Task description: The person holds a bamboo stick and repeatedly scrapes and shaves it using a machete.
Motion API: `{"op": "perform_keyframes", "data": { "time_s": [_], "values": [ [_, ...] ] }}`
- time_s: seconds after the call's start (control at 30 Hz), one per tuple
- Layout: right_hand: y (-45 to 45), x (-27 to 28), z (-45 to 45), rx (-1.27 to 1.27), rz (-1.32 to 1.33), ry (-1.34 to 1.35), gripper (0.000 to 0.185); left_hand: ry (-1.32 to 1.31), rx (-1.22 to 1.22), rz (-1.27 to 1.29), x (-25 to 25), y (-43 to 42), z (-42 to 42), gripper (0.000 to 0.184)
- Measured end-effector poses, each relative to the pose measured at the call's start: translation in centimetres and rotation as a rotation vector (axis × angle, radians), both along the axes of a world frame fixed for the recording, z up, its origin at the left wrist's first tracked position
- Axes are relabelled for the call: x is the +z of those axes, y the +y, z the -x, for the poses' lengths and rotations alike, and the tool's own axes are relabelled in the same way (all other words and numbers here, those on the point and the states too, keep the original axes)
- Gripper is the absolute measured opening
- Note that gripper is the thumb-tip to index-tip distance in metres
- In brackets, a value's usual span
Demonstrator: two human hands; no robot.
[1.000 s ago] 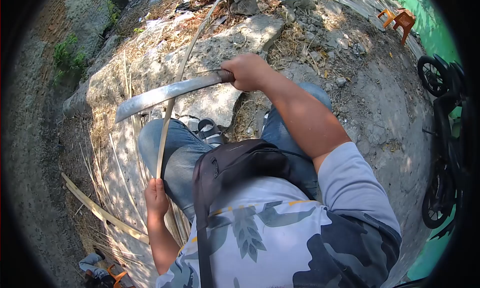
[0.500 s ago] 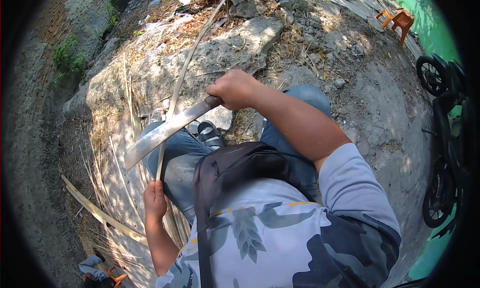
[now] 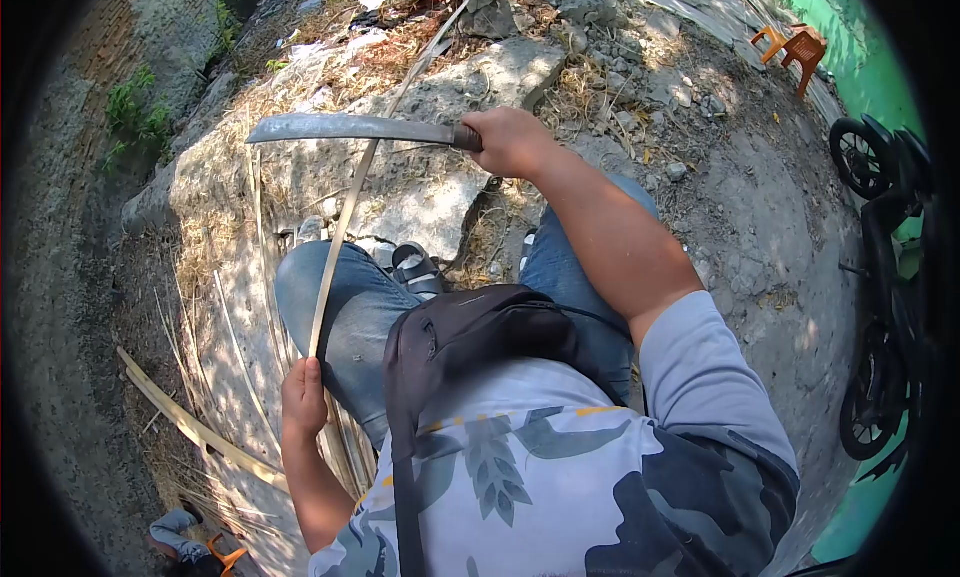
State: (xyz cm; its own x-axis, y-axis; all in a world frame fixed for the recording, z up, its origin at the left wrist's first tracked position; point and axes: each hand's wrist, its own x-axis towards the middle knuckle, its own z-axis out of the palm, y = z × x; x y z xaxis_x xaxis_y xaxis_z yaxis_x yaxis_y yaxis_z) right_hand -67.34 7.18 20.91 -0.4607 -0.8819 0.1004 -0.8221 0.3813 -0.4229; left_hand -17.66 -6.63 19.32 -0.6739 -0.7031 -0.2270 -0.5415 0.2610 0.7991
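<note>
My right hand point(image 3: 510, 142) is closed round the dark handle of a machete point(image 3: 350, 128). Its long blade points left and lies across a thin pale strip, which looks like split bamboo point(image 3: 340, 232). My left hand point(image 3: 304, 397) pinches the near end of this strip between thumb and fingers, beside my bent left knee. From there the strip runs up over my knee and away past the blade toward the rubble. Whether the blade's edge touches the strip I cannot tell.
More pale strips point(image 3: 235, 347) lie on the ground at left, with a wider split piece point(image 3: 200, 432). A concrete slab point(image 3: 430, 207) lies ahead of my feet. Orange plastic chairs point(image 3: 803, 52) and a motorbike point(image 3: 885, 227) stand at right. Part of another person point(image 3: 180, 539) shows at lower left.
My right hand has moved the machete forward along the strip, away from my body, and the blade has turned nearly level across the view. My left hand keeps its pinch almost unmoved.
</note>
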Motion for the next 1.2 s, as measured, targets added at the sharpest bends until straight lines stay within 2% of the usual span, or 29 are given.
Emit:
{"op": "perform_keyframes", "data": {
  "time_s": [0.13, 0.27, 0.37, 0.4, 0.43, 0.5, 0.6, 0.77, 0.93, 1.07, 1.2],
  "values": [
    [-1.1, 0.1, -3.1, 0.254, 0.016, 0.104, 0.015, 0.023, 0.046, -0.090, -0.3, -0.1, -0.4, 0.050],
    [-1.7, 0.2, -5.8, 0.473, 0.035, 0.196, 0.017, 0.003, 0.018, -0.052, -0.1, -0.2, -0.5, 0.052],
    [-1.7, 0.6, -4.3, 0.393, 0.017, 0.278, 0.017, -0.003, 0.038, -0.033, -0.7, -0.4, -0.9, 0.053],
    [-1.6, 0.3, -2.8, 0.337, 0.024, 0.222, 0.017, -0.013, 0.045, -0.049, -0.5, -0.1, -1.0, 0.053],
    [-1.4, 1.1, -2.1, 0.192, -0.057, 0.143, 0.018, -0.019, 0.049, -0.064, 0.1, 0.2, -0.6, 0.053],
    [-1.1, 0.5, 0.2, -0.050, -0.032, -0.038, 0.021, -0.010, 0.044, -0.070, 0.2, 0.1, -0.2, 0.053],
    [-0.2, 0.4, 1.7, -0.170, 0.022, -0.328, 0.026, 0.053, 0.023, -0.076, -0.5, -0.2, -0.2, 0.052],
    [0.0, 1.4, 0.2, -0.238, -0.073, -0.175, 0.026, 0.049, 0.017, -0.096, 0.0, -0.3, 0.0, 0.053],
    [-0.9, 1.3, -2.1, 0.084, -0.133, -0.026, 0.020, 0.015, 0.055, -0.086, -0.2, -0.5, -0.1, 0.056],
    [-1.2, 1.1, -4.9, 0.411, -0.097, 0.188, 0.023, -0.004, 0.036, -0.062, 0.4, -0.2, 0.0, 0.056],
    [-1.6, 1.0, -5.5, 0.491, -0.021, 0.203, 0.020, 0.044, 0.024, -0.041, -0.3, -0.4, 0.0, 0.055]
  ]
}}
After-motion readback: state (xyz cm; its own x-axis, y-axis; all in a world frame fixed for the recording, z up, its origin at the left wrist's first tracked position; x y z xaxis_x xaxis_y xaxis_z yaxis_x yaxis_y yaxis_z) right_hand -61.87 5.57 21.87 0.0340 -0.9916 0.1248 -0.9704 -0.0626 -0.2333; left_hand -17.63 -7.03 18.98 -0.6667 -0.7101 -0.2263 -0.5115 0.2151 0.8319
